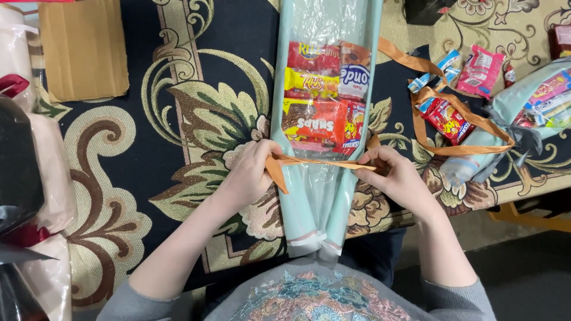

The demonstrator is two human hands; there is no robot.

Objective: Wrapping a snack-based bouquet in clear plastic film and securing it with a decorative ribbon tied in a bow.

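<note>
The person sits at a table covered by a dark cloth (pixel 196 71) with large flower ornaments, and a long wrap (pixel 321 202) of pale green paper and clear film lies on it, with its narrow end pointing to the person's body. Both hands work at the waist of this wrap, where an orange ribbon (pixel 315 161) crosses it. The left hand (pixel 253 172) has its fingers closed on one end of the ribbon, just beside the left edge of the wrap, and a short tail hangs down below these fingers. The right hand (pixel 389 172) has its fingers pinched together on the other end at the right edge; from there the ribbon runs up and away in a long loop over the cloth. To make this step well, it seems best that both hands pull with equal force and keep the ribbon flat, not twisted, so that it sits straight across the waist and does not slide toward the snacks (pixel 324 98). The pull should probably be firm but slow, because the film may crease or tear. Above the fingers, the wrap is wide and full of small snack packets in red, yellow and orange; below the fingers it becomes thin and flat, with a folded white end. Farther right of the right hand lies a second, similar bundle (pixel 529 107), and a few loose packets (pixel 476 71) lie near it.
</note>
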